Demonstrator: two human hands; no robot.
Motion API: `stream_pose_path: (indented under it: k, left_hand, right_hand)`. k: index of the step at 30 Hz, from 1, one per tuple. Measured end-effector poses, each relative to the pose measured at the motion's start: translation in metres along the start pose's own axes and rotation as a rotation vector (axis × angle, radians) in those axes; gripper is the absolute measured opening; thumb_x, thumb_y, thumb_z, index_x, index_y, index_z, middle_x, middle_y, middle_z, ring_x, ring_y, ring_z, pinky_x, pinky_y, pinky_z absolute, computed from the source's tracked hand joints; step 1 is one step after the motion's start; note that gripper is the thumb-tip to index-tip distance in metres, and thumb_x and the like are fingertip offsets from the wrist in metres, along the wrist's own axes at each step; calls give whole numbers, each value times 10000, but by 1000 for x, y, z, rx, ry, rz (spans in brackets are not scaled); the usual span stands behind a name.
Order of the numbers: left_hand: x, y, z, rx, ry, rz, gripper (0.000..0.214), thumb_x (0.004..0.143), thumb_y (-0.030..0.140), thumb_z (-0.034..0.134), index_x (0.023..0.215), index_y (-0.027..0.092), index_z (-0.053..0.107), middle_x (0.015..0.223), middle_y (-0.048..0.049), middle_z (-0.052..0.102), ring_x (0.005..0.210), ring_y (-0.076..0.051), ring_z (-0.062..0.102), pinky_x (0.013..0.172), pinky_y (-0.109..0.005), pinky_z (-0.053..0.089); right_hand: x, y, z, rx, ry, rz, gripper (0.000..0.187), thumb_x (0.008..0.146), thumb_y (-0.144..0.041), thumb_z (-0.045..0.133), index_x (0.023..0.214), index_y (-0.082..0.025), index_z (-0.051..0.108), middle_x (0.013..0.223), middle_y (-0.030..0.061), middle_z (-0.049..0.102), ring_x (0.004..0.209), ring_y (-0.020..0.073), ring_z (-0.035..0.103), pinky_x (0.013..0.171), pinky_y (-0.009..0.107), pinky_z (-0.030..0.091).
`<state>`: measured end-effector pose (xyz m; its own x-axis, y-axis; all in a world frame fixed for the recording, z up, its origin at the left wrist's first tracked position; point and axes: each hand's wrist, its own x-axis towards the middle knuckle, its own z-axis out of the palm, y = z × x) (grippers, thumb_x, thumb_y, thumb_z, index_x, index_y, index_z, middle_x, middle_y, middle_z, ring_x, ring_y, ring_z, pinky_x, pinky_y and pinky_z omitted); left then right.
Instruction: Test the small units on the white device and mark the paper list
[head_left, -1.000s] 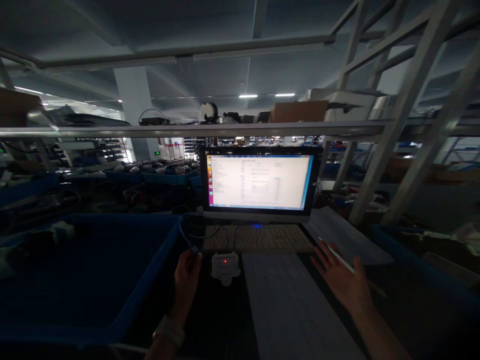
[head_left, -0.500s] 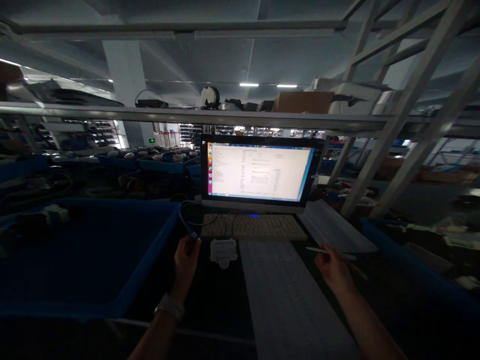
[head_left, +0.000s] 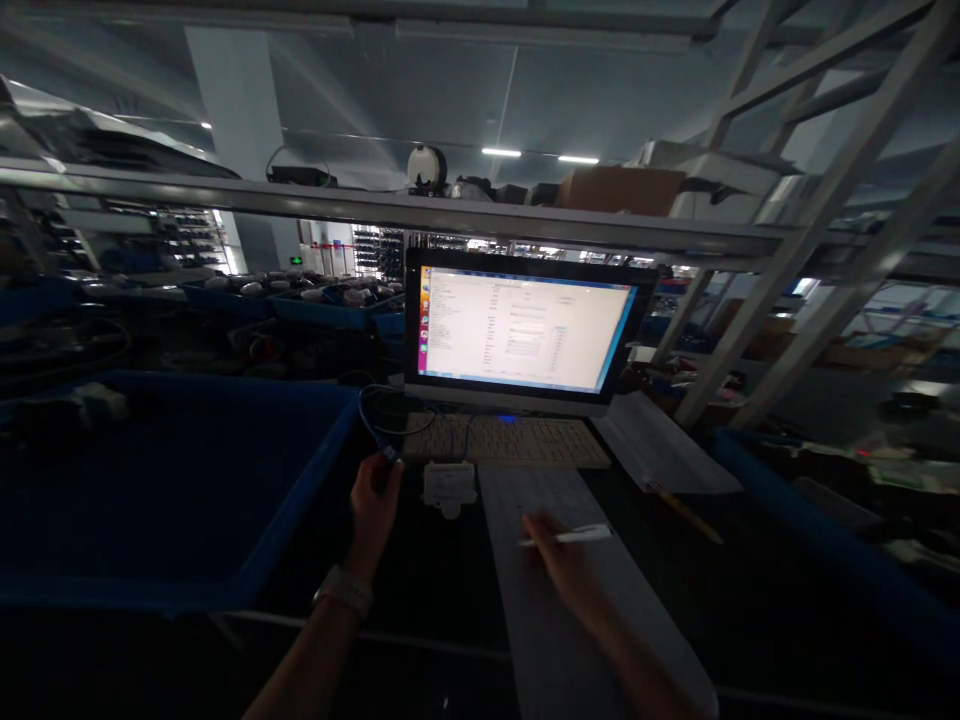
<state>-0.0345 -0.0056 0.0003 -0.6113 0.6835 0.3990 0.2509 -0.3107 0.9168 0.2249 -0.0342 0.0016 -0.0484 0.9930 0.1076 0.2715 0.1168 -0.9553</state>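
Note:
My left hand [head_left: 375,500] is closed around the plug end of a blue cable [head_left: 371,425], left of the keyboard's near corner. Just right of it lies a small white box [head_left: 450,485] with a printed label, too dim to read. My right hand [head_left: 559,560] is closed on a white pen [head_left: 585,535], over a long sheet of paper [head_left: 525,600] in front of the keyboard [head_left: 510,440]. The pen slants nearly level, its point to the left; whether it touches the paper I cannot tell.
A lit monitor [head_left: 525,325] stands behind the keyboard. At the left is a large blue tray [head_left: 300,500]; another blue bin [head_left: 810,530] is at the right. More paper [head_left: 660,445] and a thin yellowish stick [head_left: 686,515] lie at right. A shelf [head_left: 360,205] crosses above.
My right hand has moved left with the white pen, from beside the right-hand papers to over the long sheet. My left hand stays by the keyboard with the cable. The view has tilted slightly.

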Motion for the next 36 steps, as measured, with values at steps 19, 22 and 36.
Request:
stream_pose_path:
  k: [19, 22, 36]
  left_hand:
    - [-1, 2, 1, -57, -39, -28, 338, 675, 415, 647, 889, 163, 578, 846, -56, 658, 800, -189, 634, 755, -343, 517]
    - [-2, 2, 1, -52, -38, -29, 345, 675, 415, 647, 897, 159, 581, 858, -61, 657, 806, -191, 633, 760, -348, 514]
    - [-2, -1, -2, 5, 5, 16, 352, 739, 389, 594, 1008, 163, 571, 970, -86, 633, 907, -217, 616, 844, -394, 498]
  right_hand:
    - [-6, 11, 5, -258, -76, -181, 407, 734, -486, 490, 493, -219, 299, 459, -48, 293, 463, 106, 306, 446, 250, 243]
    - [-7, 8, 6, -275, -89, -183, 405, 734, -486, 483, 493, -221, 292, 465, -44, 295, 463, 109, 315, 449, 253, 240]
    - [-1, 3, 1, -52, 159, -3, 559, 658, -739, 490, 448, -239, 353, 387, -41, 315, 385, 118, 353, 410, 268, 311]
